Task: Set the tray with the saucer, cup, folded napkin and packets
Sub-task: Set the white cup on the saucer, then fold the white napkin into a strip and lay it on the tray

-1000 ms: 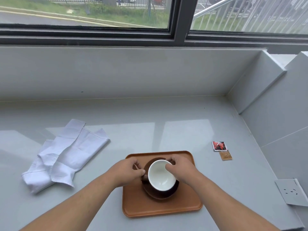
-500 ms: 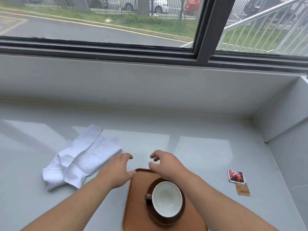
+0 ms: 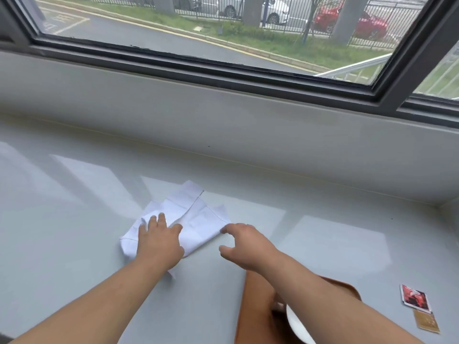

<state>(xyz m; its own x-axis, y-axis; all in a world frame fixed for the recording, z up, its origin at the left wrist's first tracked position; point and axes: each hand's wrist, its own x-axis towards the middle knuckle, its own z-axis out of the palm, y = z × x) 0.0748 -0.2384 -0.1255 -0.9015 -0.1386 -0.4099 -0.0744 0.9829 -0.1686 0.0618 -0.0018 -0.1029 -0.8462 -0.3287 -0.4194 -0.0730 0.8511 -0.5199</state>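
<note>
While the white cup already stands on its brown saucer on the tray, the crumpled white napkin lies unfolded on the table. Left hand rests flat on it, right hand hovers open just beside its edge. Both packets wait on the table, apart from the tray.

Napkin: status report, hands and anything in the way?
Left hand flat on the crumpled napkin, open. Right hand open, fingertips at the napkin's right edge, no grip. Cup on tray; packets on the counter. Nothing in the way.
</note>
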